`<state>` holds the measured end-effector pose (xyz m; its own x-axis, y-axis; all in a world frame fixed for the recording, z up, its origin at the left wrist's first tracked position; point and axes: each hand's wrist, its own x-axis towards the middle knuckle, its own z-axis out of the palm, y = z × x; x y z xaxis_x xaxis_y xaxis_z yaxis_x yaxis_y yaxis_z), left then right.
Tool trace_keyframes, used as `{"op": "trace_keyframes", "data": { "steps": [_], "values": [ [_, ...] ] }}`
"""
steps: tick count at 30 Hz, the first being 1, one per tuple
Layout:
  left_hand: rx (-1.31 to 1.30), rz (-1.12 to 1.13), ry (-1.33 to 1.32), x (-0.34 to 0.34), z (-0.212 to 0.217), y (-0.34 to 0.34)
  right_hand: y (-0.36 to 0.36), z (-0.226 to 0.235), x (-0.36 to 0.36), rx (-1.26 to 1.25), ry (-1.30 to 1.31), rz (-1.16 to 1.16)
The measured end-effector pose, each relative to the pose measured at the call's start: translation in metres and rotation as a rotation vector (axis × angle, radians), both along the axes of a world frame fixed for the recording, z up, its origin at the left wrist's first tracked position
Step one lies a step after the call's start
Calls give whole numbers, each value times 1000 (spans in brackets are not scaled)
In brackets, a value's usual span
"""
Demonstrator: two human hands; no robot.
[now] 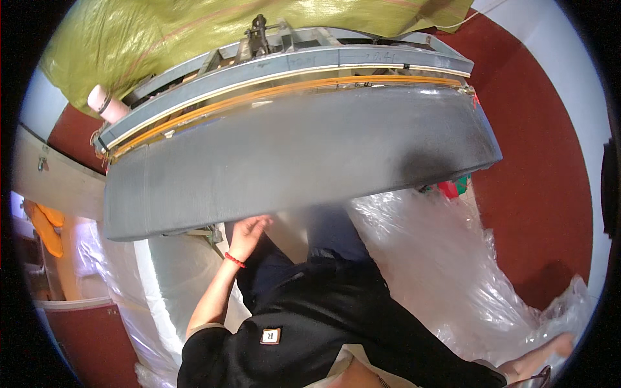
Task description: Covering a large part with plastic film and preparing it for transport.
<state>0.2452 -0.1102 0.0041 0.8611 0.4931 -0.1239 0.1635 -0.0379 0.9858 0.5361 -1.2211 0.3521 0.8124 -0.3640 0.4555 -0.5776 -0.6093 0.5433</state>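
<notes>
Across the upper half, a big grey padded slab [304,155] is lying on a metal frame [291,61]. Clear plastic sheeting [440,258] is spreading below it. Left hand [247,234] is reaching under the slab's lower edge; finger spread cannot be told. Right hand is showing nowhere.

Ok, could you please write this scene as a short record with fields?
left hand: left hand, red band on the wrist, at the lower edge of the grey slab; grip unclear
right hand: right hand, seemingly the bare limb at the lower right rim, by the plastic; state unclear
above slab: metal frame, yellow-green woven cloth
below slab: clear plastic sheet
floor: dark red floor
</notes>
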Motion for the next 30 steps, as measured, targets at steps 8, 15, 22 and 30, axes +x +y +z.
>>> {"op": "trace_keyframes", "data": {
  "steps": [8,15,22,30],
  "values": [
    [413,-85,88,-27,47,-27,390,-175,151,386,220,637],
    [247,277,84,-113,22,-10,882,-71,-42,1451,580,1872],
    [34,627,94,-185,6,-4,973,-1,-201,2248,351,2410],
    [107,1020,249,-312,-76,20,1036,9,-262,2281,990,2327]
  ]
}}
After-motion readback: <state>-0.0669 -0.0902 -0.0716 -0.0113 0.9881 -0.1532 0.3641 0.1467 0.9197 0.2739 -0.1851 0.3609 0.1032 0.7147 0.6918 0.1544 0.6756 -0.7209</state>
